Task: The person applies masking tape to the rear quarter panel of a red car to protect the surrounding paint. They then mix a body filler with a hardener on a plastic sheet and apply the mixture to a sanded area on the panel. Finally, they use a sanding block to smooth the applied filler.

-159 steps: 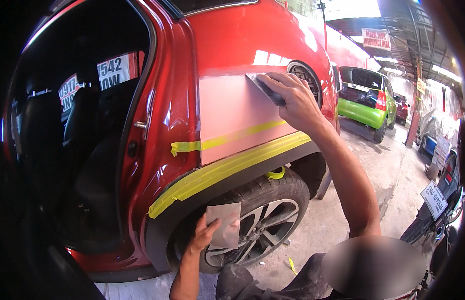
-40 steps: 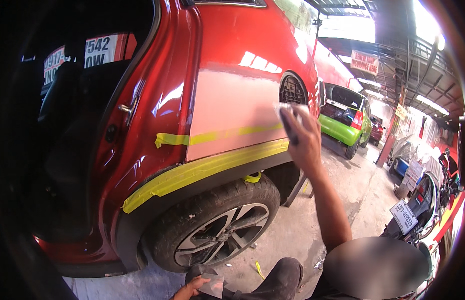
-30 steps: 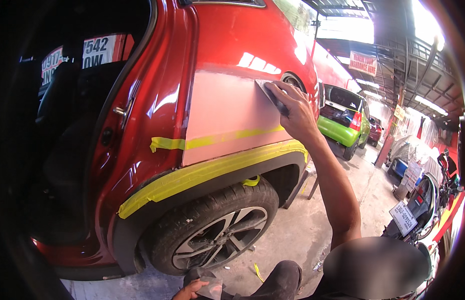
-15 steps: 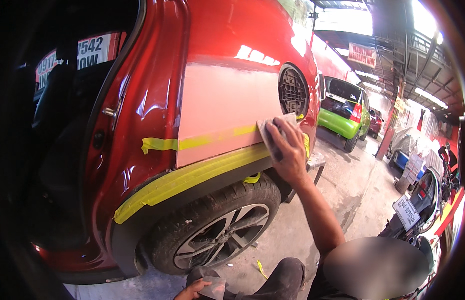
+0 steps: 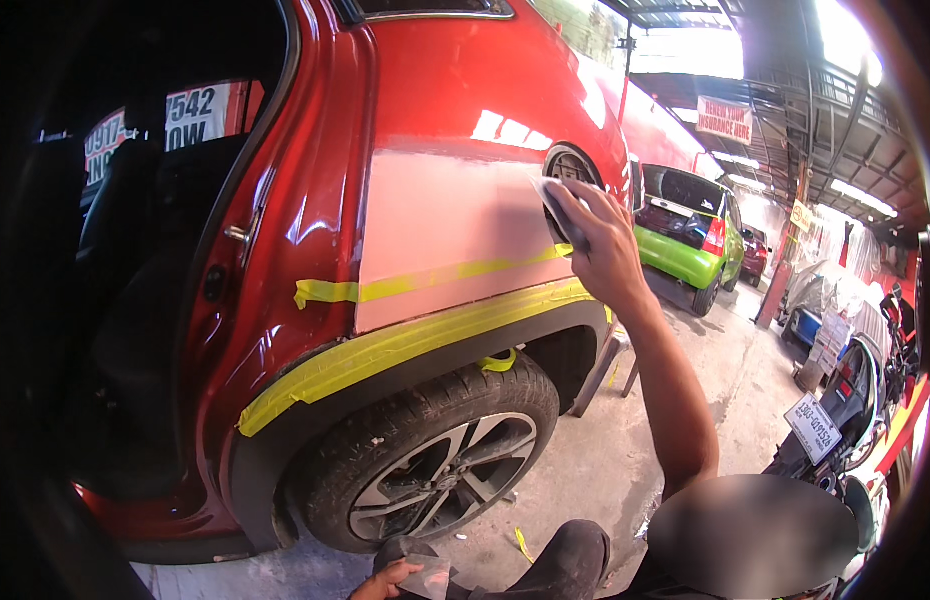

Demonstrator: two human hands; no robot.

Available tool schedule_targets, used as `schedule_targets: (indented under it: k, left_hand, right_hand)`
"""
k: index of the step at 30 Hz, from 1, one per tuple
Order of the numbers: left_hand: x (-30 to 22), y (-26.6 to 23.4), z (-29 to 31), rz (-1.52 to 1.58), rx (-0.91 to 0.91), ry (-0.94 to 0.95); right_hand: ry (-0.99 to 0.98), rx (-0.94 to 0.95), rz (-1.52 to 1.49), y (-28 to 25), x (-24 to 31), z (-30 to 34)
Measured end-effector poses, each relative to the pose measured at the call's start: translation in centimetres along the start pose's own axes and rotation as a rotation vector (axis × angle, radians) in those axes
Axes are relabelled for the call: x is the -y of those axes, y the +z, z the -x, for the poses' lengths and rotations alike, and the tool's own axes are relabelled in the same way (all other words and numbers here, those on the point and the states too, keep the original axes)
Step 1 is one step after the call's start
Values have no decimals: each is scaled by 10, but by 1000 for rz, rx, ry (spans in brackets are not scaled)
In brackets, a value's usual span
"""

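In my right hand (image 5: 609,245) is a dark sanding block (image 5: 565,214) with a pale sheet of sandpaper (image 5: 541,190) around it. It is at the right end of the pink primed patch (image 5: 455,215) on a red car's rear panel, in front of the round fuel-filler opening (image 5: 568,163), which it partly hides. Whether it touches the surface I cannot tell. A yellow tape strip (image 5: 415,284) crosses the patch, and wider yellow tape (image 5: 415,345) edges the wheel arch. At the bottom, by my knee, my left hand (image 5: 387,578) pinches a small greyish sheet (image 5: 427,576).
The rear wheel (image 5: 440,470) stands under the arch, with a loose tape curl (image 5: 499,361) above it. An open door frame (image 5: 247,180) is at left. A green car (image 5: 685,235) is parked behind, a motorcycle (image 5: 835,410) at right. A tape scrap (image 5: 523,543) lies on the floor.
My right hand with the sanding block has moved up and slightly right, from the lower tape edge to the filler opening. My left hand stays put. The view has shifted slightly.
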State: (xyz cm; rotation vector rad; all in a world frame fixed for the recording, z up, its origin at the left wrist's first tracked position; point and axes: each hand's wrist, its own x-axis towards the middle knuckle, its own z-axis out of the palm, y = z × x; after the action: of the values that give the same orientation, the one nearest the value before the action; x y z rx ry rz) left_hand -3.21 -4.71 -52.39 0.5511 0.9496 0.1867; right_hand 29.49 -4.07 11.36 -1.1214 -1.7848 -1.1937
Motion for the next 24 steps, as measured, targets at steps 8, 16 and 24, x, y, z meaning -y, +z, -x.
schedule_targets:
  k: [8, 16, 24]
  left_hand:
    - [-2, -1, -5, 1, 37, 0]
    - [15, -29, -34, -8, 116, -35]
    - [-5, 4, 5, -49, 55, -57]
  right_hand:
    - [-75, 84, -84, 25, -4, -33]
    - [-83, 11, 43, 38, 11, 36]
    - [89, -56, 0, 67, 27, 97]
